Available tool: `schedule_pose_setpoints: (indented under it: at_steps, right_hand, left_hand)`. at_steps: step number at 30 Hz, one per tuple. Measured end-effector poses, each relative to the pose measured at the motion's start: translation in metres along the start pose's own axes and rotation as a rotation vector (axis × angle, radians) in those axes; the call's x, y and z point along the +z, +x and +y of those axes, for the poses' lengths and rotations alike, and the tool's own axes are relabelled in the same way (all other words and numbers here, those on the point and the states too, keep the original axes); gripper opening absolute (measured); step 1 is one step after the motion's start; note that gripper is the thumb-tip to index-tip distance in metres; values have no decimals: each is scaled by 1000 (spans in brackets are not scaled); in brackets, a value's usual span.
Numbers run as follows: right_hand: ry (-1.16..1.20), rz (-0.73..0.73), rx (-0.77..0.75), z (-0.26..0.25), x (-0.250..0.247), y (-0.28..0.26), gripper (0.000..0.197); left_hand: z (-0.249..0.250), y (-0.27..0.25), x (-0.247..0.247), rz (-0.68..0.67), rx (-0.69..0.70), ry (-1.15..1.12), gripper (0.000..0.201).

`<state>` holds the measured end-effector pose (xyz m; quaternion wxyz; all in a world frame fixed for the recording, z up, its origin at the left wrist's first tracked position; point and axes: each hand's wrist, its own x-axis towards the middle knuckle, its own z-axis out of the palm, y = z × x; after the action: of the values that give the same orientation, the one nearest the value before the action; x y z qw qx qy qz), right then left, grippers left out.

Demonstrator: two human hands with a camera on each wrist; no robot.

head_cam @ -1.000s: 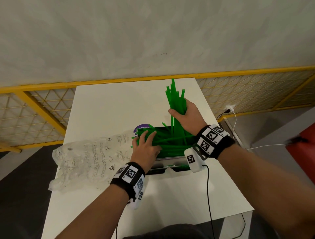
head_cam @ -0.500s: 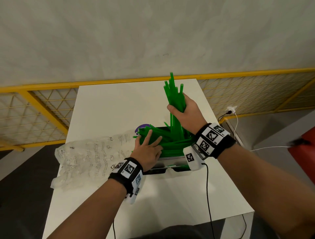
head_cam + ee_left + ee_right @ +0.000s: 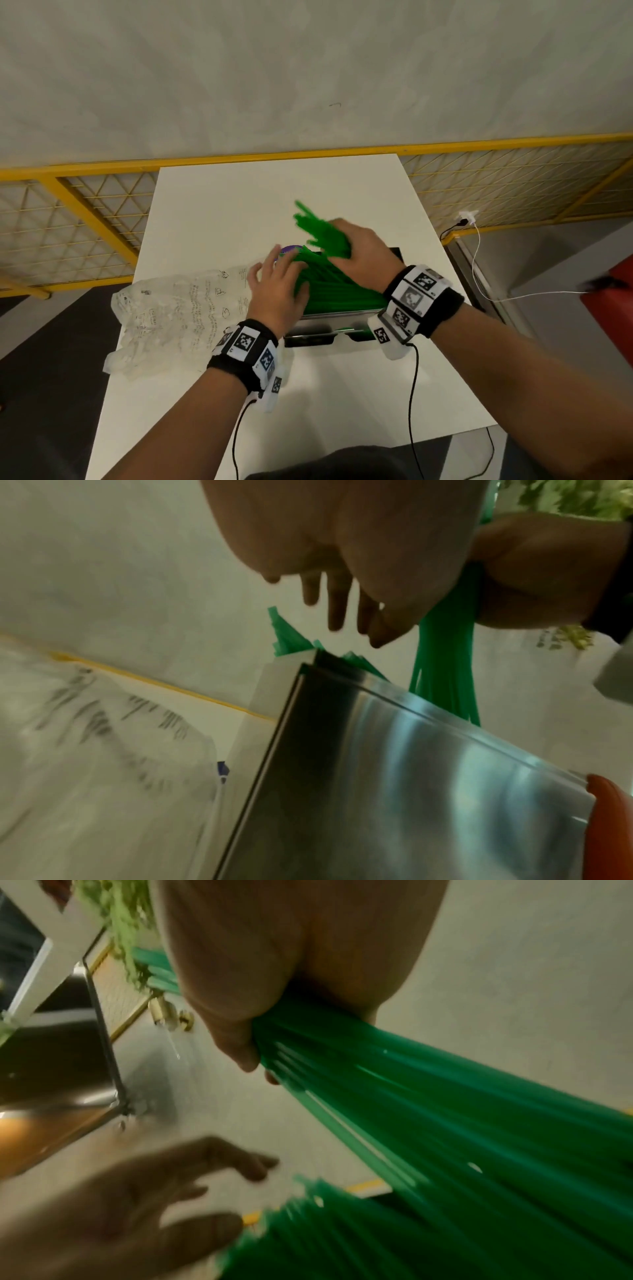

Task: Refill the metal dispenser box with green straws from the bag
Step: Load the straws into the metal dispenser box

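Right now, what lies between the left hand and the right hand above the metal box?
Green straws heaped in the metal box fill that stretch in the head view. The left hand spreads over them; the right hand grips a bundle.

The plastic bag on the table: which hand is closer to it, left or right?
Left. The left hand hovers open right beside the plastic bag, at the box's left end. The right hand grips a bunch of green straws farther away, over the metal dispenser box.
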<state>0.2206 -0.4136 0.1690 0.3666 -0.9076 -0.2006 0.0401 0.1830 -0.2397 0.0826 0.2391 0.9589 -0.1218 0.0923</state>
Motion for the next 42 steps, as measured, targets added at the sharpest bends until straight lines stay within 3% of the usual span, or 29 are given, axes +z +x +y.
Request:
schedule_pose_setpoints:
  at_steps: [2,5,8,12,15,18,23,26,30,34,36,38,40,42]
  right_hand:
    - [-180,-131,-35,7,17,0,42]
    - [-487,-295,-15,14,40,-1,49]
    - [-642,-302,-29,12,57,-6,52]
    - [-654,-205,-73,3,68,-7,53]
    - [-621,-215,5,7,69,-5,54]
    - [-545,-236,103,15,68,-1,56]
    - [-459,-224,86,19,73,-2,56]
    - [-319,-182,208,29,73,-2,58]
    - [-75,-175,257,41,63,-1,73]
    - [151,-86,223,50,40,-8,73]
    - [95,-69,168,54,37,-16,66]
    - [-141,-237,103,58,45,-23,66]
    - [-352,-422,90,58,57,-29,64]
    - [-396,-418,104,54,61,-30,60]
  left_hand:
    - [-5,-7,4,111,-199,-86,43]
    - [-2,-14,4,151,-454,-489,50]
    - [-2,-18,2,167,-638,-783,45]
    - [0,-16,-1,217,-651,-1002,46]
    - [-1,-12,-5,287,-659,-1141,58]
    - [-2,-11,-3,246,-602,-1078,52]
    - [2,-8,0,234,-550,-1028,39]
    - [1,-10,4,137,-519,-943,44]
    - [-1,-11,10,1,-347,-679,49]
    - [-1,-10,5,-32,-385,-762,50]
    - [-1,-11,1,25,-459,-832,54]
    - [1,-11,-1,27,-495,-862,57]
    - [6,-14,1,-54,-465,-844,59]
    - [9,-16,4,-63,-417,-793,60]
